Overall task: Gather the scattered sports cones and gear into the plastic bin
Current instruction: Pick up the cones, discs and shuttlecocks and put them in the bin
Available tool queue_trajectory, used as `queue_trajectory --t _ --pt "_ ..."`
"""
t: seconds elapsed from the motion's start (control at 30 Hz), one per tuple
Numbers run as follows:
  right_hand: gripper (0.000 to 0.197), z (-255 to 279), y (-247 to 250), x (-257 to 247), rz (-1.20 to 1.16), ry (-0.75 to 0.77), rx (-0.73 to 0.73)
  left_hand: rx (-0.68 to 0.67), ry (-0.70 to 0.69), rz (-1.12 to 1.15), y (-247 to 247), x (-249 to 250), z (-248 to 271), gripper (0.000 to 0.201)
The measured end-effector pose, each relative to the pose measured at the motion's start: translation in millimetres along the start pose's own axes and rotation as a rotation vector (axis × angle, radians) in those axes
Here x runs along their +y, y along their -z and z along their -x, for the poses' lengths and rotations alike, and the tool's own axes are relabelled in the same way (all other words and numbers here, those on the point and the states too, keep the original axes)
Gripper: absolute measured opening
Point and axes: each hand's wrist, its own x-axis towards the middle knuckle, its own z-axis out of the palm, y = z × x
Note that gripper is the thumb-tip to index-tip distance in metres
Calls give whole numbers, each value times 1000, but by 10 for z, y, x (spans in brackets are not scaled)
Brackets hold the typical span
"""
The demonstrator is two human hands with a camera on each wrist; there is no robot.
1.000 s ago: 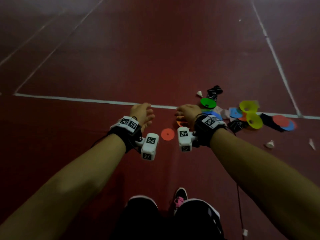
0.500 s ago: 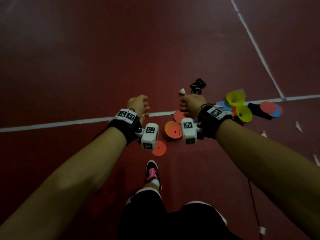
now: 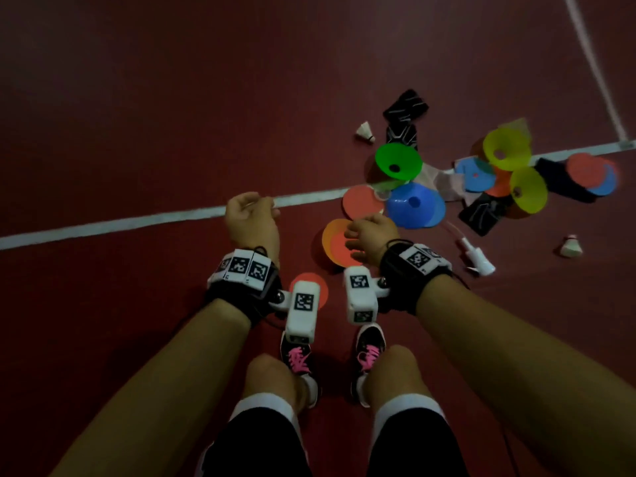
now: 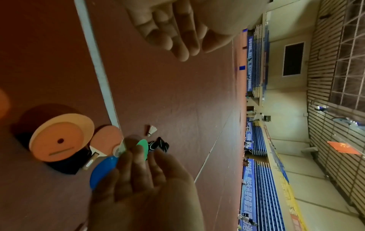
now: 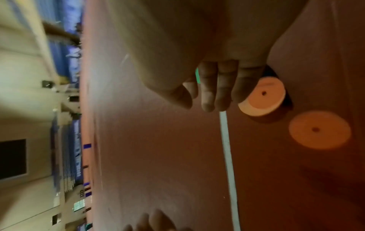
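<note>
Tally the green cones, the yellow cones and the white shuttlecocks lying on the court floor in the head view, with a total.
Green plastic cone: 1
Yellow plastic cones: 2
White feather shuttlecocks: 2
Total: 5

I see black wrist straps [image 3: 409, 280] w/ white tag blocks [image 3: 303, 309]. Black shorts [image 3: 254, 442], white hems; black shoes [image 3: 368, 346], pink laces.
</note>
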Motion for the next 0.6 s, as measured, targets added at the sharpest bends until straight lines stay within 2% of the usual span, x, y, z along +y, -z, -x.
queue_trajectory --t 0.1,0.17,0.27,0.33,0.43,0.53,0.6 --pt "30 -872 -369 463 138 42 -38 10 -25 3 -265 -664 -495 18" --pt "24 -1457 -575 847 348 114 17 2 -28 9 -465 -1127 -786 18" --pt "22 -2177 -798 1362 614 158 -78 -50 -29 29 -755 -1708 -1187 15" --pt "41 -2613 -917 1660 771 125 -85 -130 5 13 -930 -2028 -1429 11" --pt "86 -3200 -1036 2002 961 150 -31 -221 19 -52 -1127 -2417 -1709 6" --pt "120 -3608 -1084 2189 1144 214 -35 -247 -92 -130 -1239 -2628 -1859 8" --pt "129 -3846 -1117 2274 1191 158 -76 -318 -199 -172 -1324 -2625 -1927 5"
